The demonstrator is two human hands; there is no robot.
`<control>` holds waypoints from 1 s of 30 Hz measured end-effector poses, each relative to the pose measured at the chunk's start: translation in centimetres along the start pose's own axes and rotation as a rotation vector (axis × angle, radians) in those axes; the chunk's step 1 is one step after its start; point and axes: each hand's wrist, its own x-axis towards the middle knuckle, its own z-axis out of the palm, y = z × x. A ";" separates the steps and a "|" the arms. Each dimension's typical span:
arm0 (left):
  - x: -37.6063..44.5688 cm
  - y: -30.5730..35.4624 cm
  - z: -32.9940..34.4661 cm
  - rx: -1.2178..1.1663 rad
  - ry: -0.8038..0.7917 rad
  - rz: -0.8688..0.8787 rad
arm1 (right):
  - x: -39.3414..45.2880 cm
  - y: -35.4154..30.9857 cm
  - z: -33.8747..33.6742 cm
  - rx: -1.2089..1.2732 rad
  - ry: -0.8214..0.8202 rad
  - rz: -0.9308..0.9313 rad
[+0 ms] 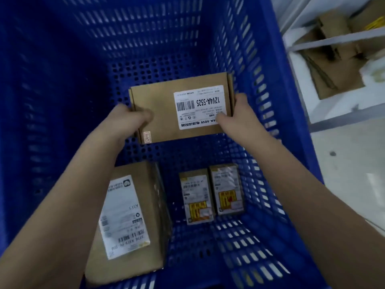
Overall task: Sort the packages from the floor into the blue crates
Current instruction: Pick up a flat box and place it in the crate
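Observation:
Both my arms reach down into a deep blue crate (145,38) with slotted walls. Between my hands is a flat brown cardboard package (164,109) with a white barcode label reading 12V4A-5525. My left hand (129,119) grips its left edge with the thumb on top. My right hand (235,115) grips its right edge, thumb on the label. The package is low inside the crate; I cannot tell whether it touches the perforated floor. Nearer me on the crate floor lie a large brown box (133,222) with a long white label and two small packets (196,195) (228,188) with yellow stickers.
To the right of the crate is a pale floor (343,163). A low white shelf frame (333,40) at the top right holds flattened cardboard pieces (333,76). The far half of the crate floor lies bare around the held package.

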 end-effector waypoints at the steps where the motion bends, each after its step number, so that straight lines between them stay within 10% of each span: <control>1: 1.0 -0.3 0.4 0.051 -0.026 -0.037 | 1.0 0.5 0.9 0.006 -0.001 0.046; 14: 6.9 -4.8 5.3 0.440 -0.399 -0.377 | 5.7 8.0 6.5 -0.546 -0.189 0.177; 30: 8.3 -4.5 8.5 0.754 -0.276 -0.207 | 4.9 11.8 8.6 -0.889 -0.350 0.298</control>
